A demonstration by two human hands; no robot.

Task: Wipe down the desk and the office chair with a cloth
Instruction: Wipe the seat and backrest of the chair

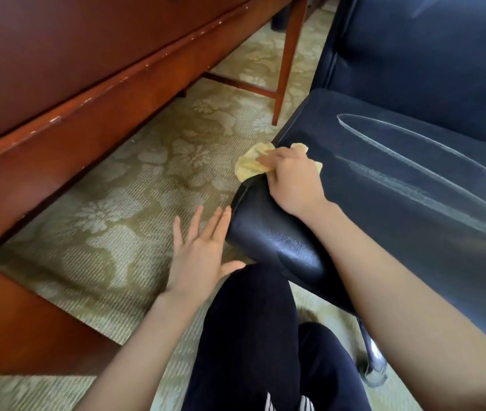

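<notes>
Cloth (249, 166), yellow and bunched, lies on the far left corner of the office chair (413, 203) seat, where the dark padding rolls over toward the carpet (111, 209). My right hand (292, 179) is on top of it, the fingers (267, 158) curled down over the fabric and gripping it against the leather. My left hand (198, 253) is open, fingers straight, the tips just touching the rounded padded edge (277, 244) nearer to me; I can't tell whether it braces the chair or only rests there. Pale streaks (407, 176) run across the seat to the right, which I take to be damp wipe trails, so I judge the flat of the seat mostly covered and the rolled edge to be the step in hand. To do it well I would spread the cloth flatter under my palm rather than push a wad, follow the curve down and under the lip, and overlap each pass with the one beside it. Pressing my left palm firmly on the padding should stop the chair from rolling or swivelling away. The reddish wooden surface (58, 69) stands to the left, well apart from the cloth, and I cannot say from here whether it has been wiped.
</notes>
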